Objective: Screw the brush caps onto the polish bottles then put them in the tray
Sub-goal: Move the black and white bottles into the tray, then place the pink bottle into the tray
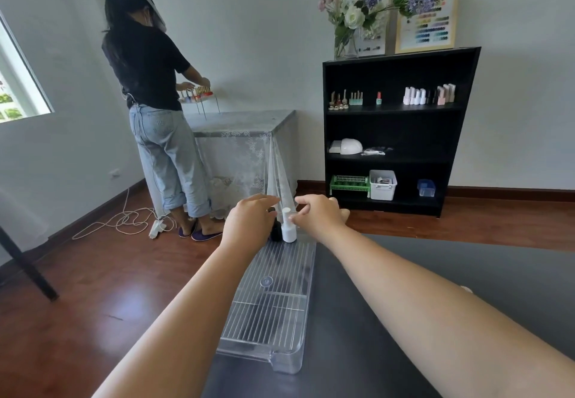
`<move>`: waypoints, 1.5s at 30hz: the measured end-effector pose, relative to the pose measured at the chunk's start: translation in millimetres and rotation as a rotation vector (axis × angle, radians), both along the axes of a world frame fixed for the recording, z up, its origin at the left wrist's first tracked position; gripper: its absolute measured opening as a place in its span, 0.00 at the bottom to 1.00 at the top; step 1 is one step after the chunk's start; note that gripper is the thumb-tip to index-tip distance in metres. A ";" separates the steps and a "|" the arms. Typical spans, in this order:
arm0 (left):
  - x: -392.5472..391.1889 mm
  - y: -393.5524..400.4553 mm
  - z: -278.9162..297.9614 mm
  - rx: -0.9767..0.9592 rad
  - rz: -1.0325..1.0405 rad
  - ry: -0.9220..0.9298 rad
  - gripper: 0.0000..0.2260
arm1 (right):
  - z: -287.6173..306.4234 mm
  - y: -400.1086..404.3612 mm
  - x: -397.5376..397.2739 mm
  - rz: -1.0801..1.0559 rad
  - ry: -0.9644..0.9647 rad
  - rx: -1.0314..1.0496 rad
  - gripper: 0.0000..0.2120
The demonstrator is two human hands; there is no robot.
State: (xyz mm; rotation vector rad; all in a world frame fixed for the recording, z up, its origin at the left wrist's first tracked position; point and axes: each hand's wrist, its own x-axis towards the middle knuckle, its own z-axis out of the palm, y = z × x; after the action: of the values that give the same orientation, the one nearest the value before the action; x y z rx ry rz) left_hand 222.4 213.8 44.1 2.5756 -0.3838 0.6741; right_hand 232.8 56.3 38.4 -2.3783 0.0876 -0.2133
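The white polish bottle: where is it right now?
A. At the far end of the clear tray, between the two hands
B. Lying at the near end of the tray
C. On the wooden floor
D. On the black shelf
A: the white polish bottle stands upright at the far end of the clear tray, with the left hand and right hand on either side.

I see a dark grey surface (389,320) running away from me, its far edge meeting the reddish wood floor (77,304). Directly on it lies a long clear ribbed tray (273,304), lengthwise along the left side, its near end at a raised lip. At the tray's far end a white polish bottle (288,232) stands upright, with a dark bottle (275,233) just beside it, partly hidden.
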 end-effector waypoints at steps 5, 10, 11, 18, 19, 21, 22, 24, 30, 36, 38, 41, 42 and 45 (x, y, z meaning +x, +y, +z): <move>-63.6 -19.7 2.7 -0.186 -0.068 0.067 0.10 | 39.9 -44.7 -53.4 0.018 -0.099 0.161 0.11; -113.4 -35.1 -22.8 -0.036 -0.085 0.415 0.27 | 53.6 -120.0 -132.4 0.119 0.003 0.053 0.09; -118.6 -36.2 -26.4 -0.020 -0.081 0.456 0.28 | 51.7 -134.4 -146.3 0.109 0.037 -0.007 0.10; -136.0 -29.4 -32.7 -0.061 -0.073 0.529 0.25 | 26.0 -191.4 -207.1 0.068 0.136 -0.037 0.11; -137.6 -27.4 -32.4 -0.069 -0.076 0.538 0.25 | 22.6 -192.9 -211.8 0.077 0.129 -0.026 0.11; -140.2 -23.6 -31.9 -0.081 -0.082 0.556 0.24 | 16.0 -191.9 -218.5 0.090 0.108 -0.012 0.11; -141.4 -22.1 -31.3 -0.089 -0.077 0.560 0.24 | 12.5 -190.5 -220.2 0.088 0.091 -0.009 0.11; -143.2 -20.4 -30.5 -0.099 -0.063 0.562 0.22 | 5.4 -187.9 -221.3 0.065 0.044 -0.005 0.11; -146.7 -16.7 -31.9 -0.149 -0.062 0.514 0.21 | -2.3 -180.9 -214.9 0.021 -0.058 0.004 0.12; -135.9 16.5 -40.5 -0.065 -0.014 0.445 0.19 | 37.3 -141.7 -175.8 0.100 -0.274 0.189 0.09; -130.9 26.7 -45.7 -0.041 -0.002 0.448 0.19 | 51.3 -115.5 -151.8 0.134 -0.346 0.230 0.09; -125.3 32.3 -54.4 -0.026 -0.009 0.461 0.20 | 60.5 -73.3 -114.3 0.207 -0.378 0.214 0.09; -123.8 32.5 -57.3 -0.013 -0.008 0.457 0.20 | 59.7 -61.1 -102.4 0.229 -0.370 0.200 0.09; -120.6 32.2 -64.0 0.015 -0.001 0.440 0.20 | 46.0 -36.0 -69.8 0.255 -0.292 0.127 0.10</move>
State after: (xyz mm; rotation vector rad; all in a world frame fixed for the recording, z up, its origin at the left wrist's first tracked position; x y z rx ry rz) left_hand 101.8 246.0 -19.9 2.6398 -0.2430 0.0915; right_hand 163.0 20.3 84.4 -2.1817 -0.3287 -0.4154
